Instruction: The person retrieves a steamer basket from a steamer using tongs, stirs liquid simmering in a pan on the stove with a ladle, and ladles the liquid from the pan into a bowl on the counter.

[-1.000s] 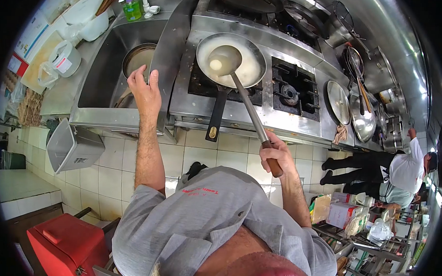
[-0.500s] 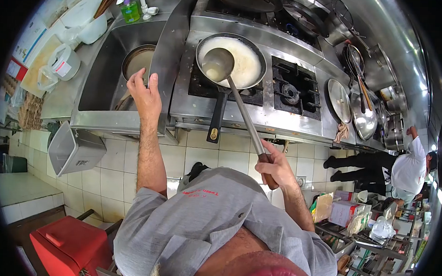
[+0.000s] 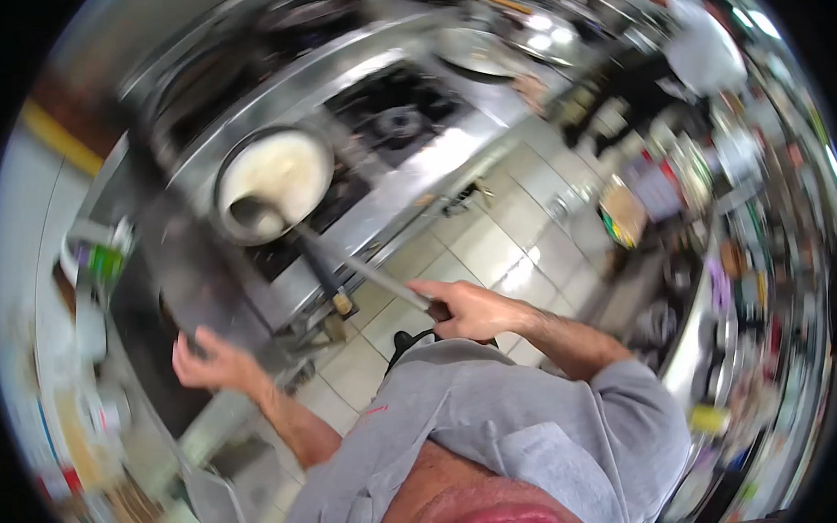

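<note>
My right hand (image 3: 477, 311) is wrapped around the handle of a long metal ladle (image 3: 358, 267). The ladle's bowl rests at the near left side of a frying pan (image 3: 220, 185) and has some pale liquid in it. Foamy white liquid (image 3: 288, 169) fills much of that pan, which sits on the stove with its black handle (image 3: 327, 281) pointing toward me. Over the dark sink (image 3: 148, 344) hovers my left hand (image 3: 210, 360), empty, fingers loosely bent and thumb apart. Motion blurs the view.
Right of the pan is a second gas burner (image 3: 400, 123). A metal lid (image 3: 481, 53) lies farther along the counter. Green soap (image 3: 105, 262) stands beyond the sink. A person in a white top (image 3: 707, 50) stands at upper right. A grey bin (image 3: 212, 499) is at lower left.
The whole view has swung round, so stove and sink now appear tilted. The ladle bowl sits lower in the pan's picture, at its near left. My left hand remains over the sink.
</note>
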`<state>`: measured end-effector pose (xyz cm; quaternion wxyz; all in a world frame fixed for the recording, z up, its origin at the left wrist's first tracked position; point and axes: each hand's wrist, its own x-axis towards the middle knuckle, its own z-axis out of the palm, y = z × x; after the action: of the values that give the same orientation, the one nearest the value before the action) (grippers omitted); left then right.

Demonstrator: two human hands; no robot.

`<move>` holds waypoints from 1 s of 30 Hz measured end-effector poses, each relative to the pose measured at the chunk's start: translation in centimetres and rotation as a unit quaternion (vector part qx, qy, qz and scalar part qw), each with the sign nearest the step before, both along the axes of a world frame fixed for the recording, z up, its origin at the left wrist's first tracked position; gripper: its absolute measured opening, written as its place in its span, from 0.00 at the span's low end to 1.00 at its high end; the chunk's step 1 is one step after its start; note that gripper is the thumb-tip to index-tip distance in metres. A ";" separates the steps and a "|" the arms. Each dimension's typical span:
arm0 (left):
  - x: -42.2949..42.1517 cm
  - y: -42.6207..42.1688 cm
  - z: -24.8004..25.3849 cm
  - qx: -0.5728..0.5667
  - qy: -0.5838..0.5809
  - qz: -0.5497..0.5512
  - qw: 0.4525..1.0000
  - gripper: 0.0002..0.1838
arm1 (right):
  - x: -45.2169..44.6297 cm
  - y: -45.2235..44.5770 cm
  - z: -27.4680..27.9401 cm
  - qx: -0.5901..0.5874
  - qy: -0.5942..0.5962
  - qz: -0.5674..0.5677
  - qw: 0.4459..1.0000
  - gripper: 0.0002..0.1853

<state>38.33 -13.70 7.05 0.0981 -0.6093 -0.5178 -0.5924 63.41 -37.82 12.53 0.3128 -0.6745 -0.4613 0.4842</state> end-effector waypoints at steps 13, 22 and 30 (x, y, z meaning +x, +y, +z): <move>6.2 -3.1 2.2 0.062 -0.146 -0.360 0.919 0.12 | -3.2 0.9 -4.9 0.074 0.357 -0.107 0.925 0.36; 9.0 -10.5 4.6 -0.022 -0.236 -0.505 0.830 0.14 | -5.8 -4.2 -5.0 0.146 0.551 -0.199 0.797 0.31; 11.1 -20.4 4.1 -0.072 -0.274 -0.634 0.719 0.14 | -10.9 -21.4 -1.7 0.312 0.517 -0.307 0.736 0.35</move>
<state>49.41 -34.05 11.10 -0.4908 -0.6115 -0.0552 -0.6181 52.50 -59.26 10.81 0.8274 -0.2906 -0.1216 0.4650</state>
